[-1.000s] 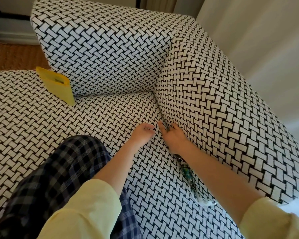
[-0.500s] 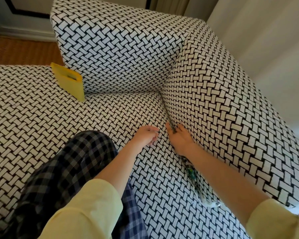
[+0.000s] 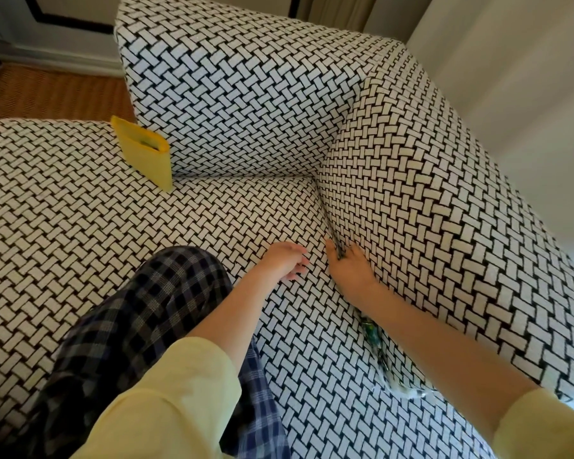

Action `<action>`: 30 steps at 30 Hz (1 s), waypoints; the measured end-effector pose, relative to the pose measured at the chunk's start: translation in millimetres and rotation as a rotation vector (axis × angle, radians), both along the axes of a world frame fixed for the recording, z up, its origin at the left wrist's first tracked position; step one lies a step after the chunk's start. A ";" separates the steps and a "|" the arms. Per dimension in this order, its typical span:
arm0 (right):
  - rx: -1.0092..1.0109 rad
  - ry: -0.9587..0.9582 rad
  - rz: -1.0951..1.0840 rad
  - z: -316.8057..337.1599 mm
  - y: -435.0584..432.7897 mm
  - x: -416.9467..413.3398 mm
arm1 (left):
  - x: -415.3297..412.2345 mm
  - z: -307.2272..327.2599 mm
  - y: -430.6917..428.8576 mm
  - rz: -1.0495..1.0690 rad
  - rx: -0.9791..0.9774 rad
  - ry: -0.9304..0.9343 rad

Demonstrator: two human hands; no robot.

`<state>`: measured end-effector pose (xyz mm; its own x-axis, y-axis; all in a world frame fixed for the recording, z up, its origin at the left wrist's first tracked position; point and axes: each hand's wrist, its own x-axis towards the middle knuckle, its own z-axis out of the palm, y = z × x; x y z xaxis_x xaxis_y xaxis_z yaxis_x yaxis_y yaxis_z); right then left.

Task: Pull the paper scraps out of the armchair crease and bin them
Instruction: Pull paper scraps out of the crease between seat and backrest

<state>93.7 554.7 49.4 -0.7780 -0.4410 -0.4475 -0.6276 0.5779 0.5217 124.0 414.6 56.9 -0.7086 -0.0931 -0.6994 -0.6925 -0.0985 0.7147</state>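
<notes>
Kneels on the armchair seat with one plaid knee, low centre of frame, presumably to bring weight and reach over the crease that runs down right of centre between seat and armrest. Works the right hand into that crease at mid-frame: thumb laid along the seam, fingertips pushed against the armrest side and partly buried. Cannot tell whether pinching a scrap or only feeling for one. Rests the left hand just beside it on the seat, fingers loosely curled and holding nothing, likely there to press the cushion down and widen the gap.

Leaves more paper scraps wedged lower in the same crease, beneath the right forearm: a greenish printed piece, then a pale scrap poking out near the seat's front edge, lower right.

Has a yellow open-topped container standing upper left on the seat, against the backrest and well apart from both hands. Probably the bin, set up on the cushion so scraps can go straight in. Contents too dim to make out.
</notes>
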 end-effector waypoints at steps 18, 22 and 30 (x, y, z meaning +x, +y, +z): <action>-0.795 -0.772 -0.730 149.4 -30.6 -34.7 | -3.4 4.3 16.0 -0.305 -0.189 0.101; -0.912 -0.776 -0.765 162.0 -19.9 -43.7 | -6.3 3.6 31.8 -0.463 -0.395 0.254; -0.773 -0.750 -0.713 157.6 -23.1 -48.9 | -8.3 -7.6 76.6 -1.060 -0.901 0.354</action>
